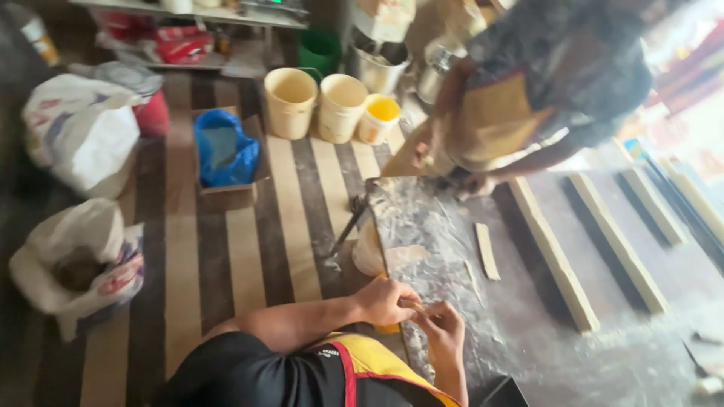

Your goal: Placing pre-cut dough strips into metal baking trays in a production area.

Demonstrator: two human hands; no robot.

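My left hand (383, 301) and my right hand (441, 328) meet at the near edge of a flour-dusted worktable (445, 249). Both pinch a small pale piece of dough (419, 307) between their fingers. My left forearm comes in from the lower left, above my black shirt and yellow apron. A short dough strip (486, 251) lies on the table a little beyond my hands. Long pale dough strips (554, 256) lie in rows on the table to the right.
Another person in a tan apron (494, 120) bends over the table's far end, with a hand (471, 183) on it. Three cream and yellow buckets (341, 105), a blue bag in a cardboard box (225, 154) and white sacks (79, 132) stand on the striped floor.
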